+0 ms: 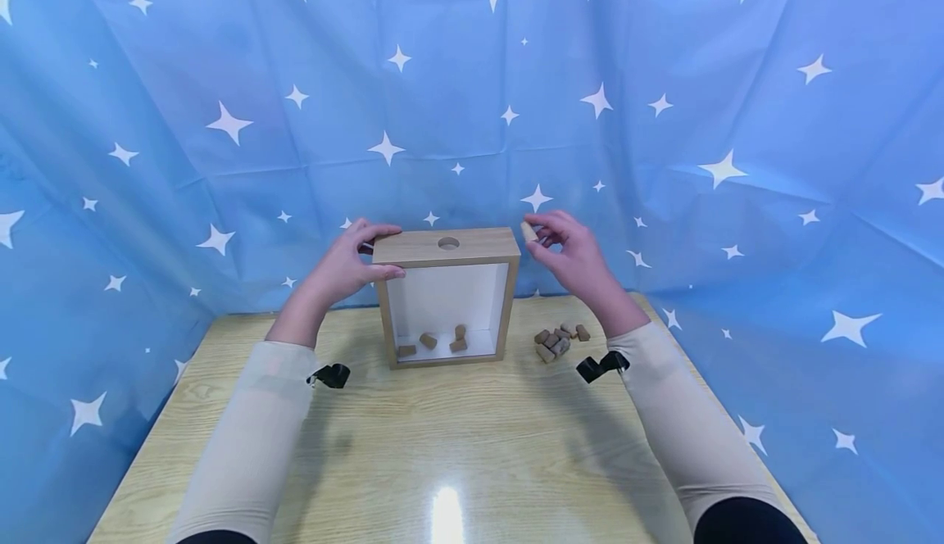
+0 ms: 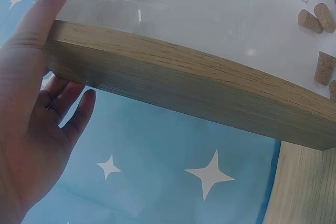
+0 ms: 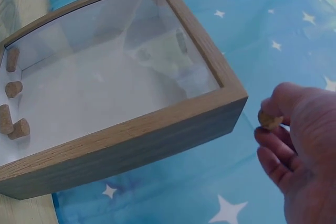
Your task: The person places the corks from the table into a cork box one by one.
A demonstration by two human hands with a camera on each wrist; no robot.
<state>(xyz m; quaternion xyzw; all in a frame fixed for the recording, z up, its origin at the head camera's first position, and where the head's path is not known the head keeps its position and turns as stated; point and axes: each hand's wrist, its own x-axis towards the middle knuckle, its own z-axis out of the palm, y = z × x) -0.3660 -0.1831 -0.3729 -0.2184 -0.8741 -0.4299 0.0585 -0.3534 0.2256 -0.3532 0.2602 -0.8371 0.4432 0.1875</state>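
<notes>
A wooden shadow box (image 1: 446, 247) with a clear front, a white inside and a round hole in its top stands upright on the table. My left hand (image 1: 347, 261) grips its upper left corner, thumb on the front edge and fingers over the top and behind. Between thumb and fingers my right hand (image 1: 571, 249) pinches a cork (image 1: 529, 232), held just right of the box's upper right corner. Several corks lie on the box floor, among them one cork (image 1: 428, 340) near the middle; the right wrist view shows a cork (image 3: 14, 88) behind the clear front.
A small pile of corks (image 1: 555, 342) lies on the wooden table (image 1: 442, 421) to the right of the box. Behind the table hangs a blue cloth (image 1: 442, 118) with white stars. A small black camera mount sits at each wrist.
</notes>
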